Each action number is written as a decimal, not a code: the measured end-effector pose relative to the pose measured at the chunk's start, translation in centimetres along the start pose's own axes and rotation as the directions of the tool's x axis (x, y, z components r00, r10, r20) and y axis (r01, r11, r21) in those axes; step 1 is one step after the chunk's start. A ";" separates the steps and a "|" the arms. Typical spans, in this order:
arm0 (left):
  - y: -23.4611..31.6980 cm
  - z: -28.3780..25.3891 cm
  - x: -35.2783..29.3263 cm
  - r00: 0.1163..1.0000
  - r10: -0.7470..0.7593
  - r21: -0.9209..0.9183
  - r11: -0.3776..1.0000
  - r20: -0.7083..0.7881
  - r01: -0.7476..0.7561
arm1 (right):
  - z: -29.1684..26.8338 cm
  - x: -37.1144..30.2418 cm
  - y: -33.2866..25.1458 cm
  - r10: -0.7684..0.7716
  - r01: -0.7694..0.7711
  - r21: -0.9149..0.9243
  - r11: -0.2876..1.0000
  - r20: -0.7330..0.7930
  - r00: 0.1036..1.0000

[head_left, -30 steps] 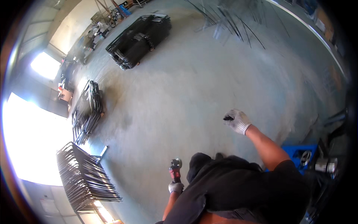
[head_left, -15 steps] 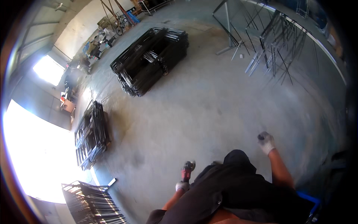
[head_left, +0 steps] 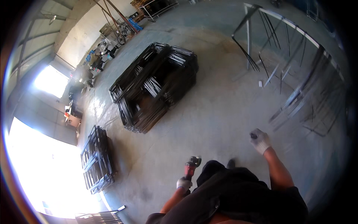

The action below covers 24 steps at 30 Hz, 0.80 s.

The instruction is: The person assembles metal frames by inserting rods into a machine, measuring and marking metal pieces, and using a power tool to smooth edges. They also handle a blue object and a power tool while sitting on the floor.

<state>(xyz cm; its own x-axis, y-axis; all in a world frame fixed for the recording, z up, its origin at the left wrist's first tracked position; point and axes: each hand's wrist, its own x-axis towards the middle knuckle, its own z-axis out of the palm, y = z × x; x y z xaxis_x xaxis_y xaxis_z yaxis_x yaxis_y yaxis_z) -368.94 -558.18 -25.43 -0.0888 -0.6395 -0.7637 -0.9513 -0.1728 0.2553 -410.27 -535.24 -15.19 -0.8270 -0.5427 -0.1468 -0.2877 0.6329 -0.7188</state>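
Note:
My left hand [head_left: 184, 183], in a pale glove, is wrapped around a red-and-black angle grinder [head_left: 191, 168]. The tool's round head points up and away from me, in front of my dark clothing. Out to the right, my right hand [head_left: 261, 141], gloved too, is closed. A dark patch shows at its fingers; whether it is a small object or part of the glove I cannot make out. Ahead on the floor lies a large stack of black metal frames [head_left: 154, 87], out of reach of both hands.
A smaller frame stack [head_left: 97, 160] stands on the left by the bright doorway [head_left: 44, 168]. More frames [head_left: 100, 217] lie at the lower left. On the right, a long metal rack [head_left: 294, 27] holds thin hanging bars. Clutter and a bicycle [head_left: 121, 37] stand along the far wall.
My view has shifted forward; the frame stacks and rack appear nearer and lower. The grinder stays in my left hand, and my right hand remains closed.

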 end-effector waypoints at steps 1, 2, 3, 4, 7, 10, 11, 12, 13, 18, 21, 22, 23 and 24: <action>2.5 0.3 1.3 1.000 0.005 -0.025 1.000 0.000 -0.005 | -0.3 3.4 -1.8 -0.028 0.028 0.010 1.000 0.034 0.999; 4.7 0.5 2.4 1.000 0.002 -0.050 0.999 -0.005 -0.002 | -0.6 6.7 -3.4 -0.060 0.058 0.024 0.998 0.079 0.995; 7.8 0.3 2.9 1.000 0.004 -0.078 0.997 -0.015 -0.005 | -1.0 10.0 -4.8 -0.135 0.132 0.044 0.990 0.062 0.989; 9.0 1.1 5.4 1.000 0.016 -0.097 0.995 -0.016 -0.017 | -1.3 13.3 -6.1 -0.207 0.204 0.062 0.977 0.044 0.977; 10.7 3.3 16.0 0.988 0.150 -0.027 0.988 -0.032 -0.151 | -2.2 22.8 -8.6 -0.362 0.364 0.048 0.930 -0.044 0.931; 18.4 1.7 20.7 1.000 0.029 0.007 1.000 -0.013 -0.029 | -2.9 30.1 -8.7 -0.378 0.369 -0.094 0.925 -0.114 0.919; 20.5 0.1 23.3 0.998 0.064 0.090 0.994 -0.006 -0.063 | -3.2 31.9 -9.1 -0.371 0.349 -0.157 0.924 -0.142 0.918; 24.7 -1.1 23.6 0.994 0.106 0.163 0.981 0.001 -0.105 | -4.5 33.5 -9.3 -0.303 0.291 -0.088 0.953 -0.201 0.931; 29.2 -3.0 23.9 0.994 0.111 0.178 0.978 -0.006 -0.108 | -5.8 34.9 -9.6 -0.231 0.236 -0.014 0.972 -0.255 0.939; 46.8 -10.7 29.5 0.993 0.101 0.206 0.972 0.052 -0.110 | -9.4 44.7 -11.6 -0.139 0.181 0.097 0.979 -0.333 0.933; 54.1 -13.9 35.7 0.986 0.168 0.188 0.968 0.004 -0.165 | -10.7 52.4 -12.8 -0.137 0.191 0.101 0.976 -0.391 0.910; 55.7 -14.9 38.2 0.981 0.190 0.227 0.957 -0.028 -0.179 | -11.1 55.0 -13.8 -0.154 0.204 0.086 0.975 -0.397 0.905; 57.5 -14.5 39.4 0.983 0.180 0.106 0.979 -0.043 -0.175 | -11.8 57.1 -14.7 -0.162 0.198 0.051 0.979 -0.392 0.905; 60.1 -15.3 39.9 0.986 0.161 0.092 0.983 -0.044 -0.156 | -12.5 59.8 -16.1 -0.182 0.213 0.029 0.977 -0.409 0.894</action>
<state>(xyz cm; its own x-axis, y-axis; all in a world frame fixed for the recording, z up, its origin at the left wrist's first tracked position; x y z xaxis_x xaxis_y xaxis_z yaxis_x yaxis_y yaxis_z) -425.11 -605.51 -31.47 -0.2277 -0.6915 -0.6856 -0.9488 -0.0007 0.3158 -461.11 -571.01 -3.89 -0.8845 -0.3747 0.2780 -0.4428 0.4865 -0.7531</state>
